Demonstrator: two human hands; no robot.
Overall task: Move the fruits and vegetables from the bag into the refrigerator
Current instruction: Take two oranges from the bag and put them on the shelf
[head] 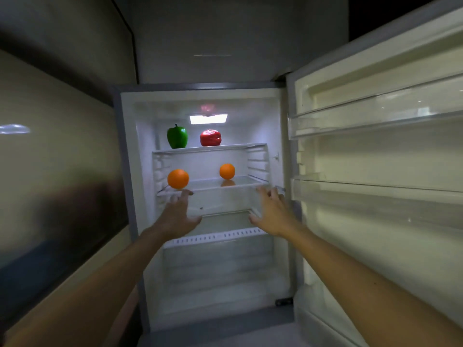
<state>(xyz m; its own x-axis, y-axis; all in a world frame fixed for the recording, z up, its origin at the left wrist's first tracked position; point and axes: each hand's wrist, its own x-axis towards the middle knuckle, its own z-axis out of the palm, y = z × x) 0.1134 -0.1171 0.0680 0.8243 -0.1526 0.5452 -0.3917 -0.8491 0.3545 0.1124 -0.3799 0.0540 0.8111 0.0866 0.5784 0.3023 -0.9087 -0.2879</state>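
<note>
Left hand [179, 216] and right hand [271, 211] spread, empty; I'd pull both straight back, clear of the orange [178, 178] at the shelf [220, 187] lip.

Head view: one wide-angle camera worn on the person's head. It faces forward and slightly down, square onto the open refrigerator [146, 271]. Close range: forearms enter from the bottom corners, with the left hand [179, 217] and right hand [274, 216] mid-frame. The door [375, 234] fills the right side, its straight edges bowed.
</note>
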